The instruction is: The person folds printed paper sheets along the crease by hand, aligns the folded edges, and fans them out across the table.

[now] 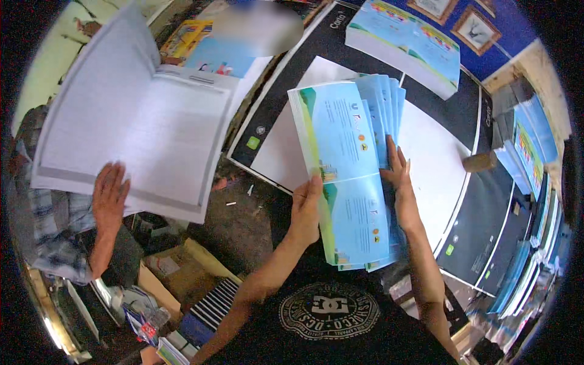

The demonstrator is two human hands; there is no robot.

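Observation:
Several light blue printed sheets [356,143], green along their left edge, are raised in front of me in a fanned stack. My left hand [306,210] is closed on the stack's left edge, thumb on top. At the right edge, my right hand [403,191] has its fingers stretched out and apart, touching the fanned sheets [384,100]. The lower sheets are mostly hidden under the top one. Beneath lies a white board surface [435,176] with black borders.
A thick stack of blue printed sheets [401,45] stands at the far right. A brown block [480,162] lies near more bundles [526,143]. On the left, another person's hand [111,194] touches large white sheets [164,134]. An open cardboard box [182,274] sits lower left.

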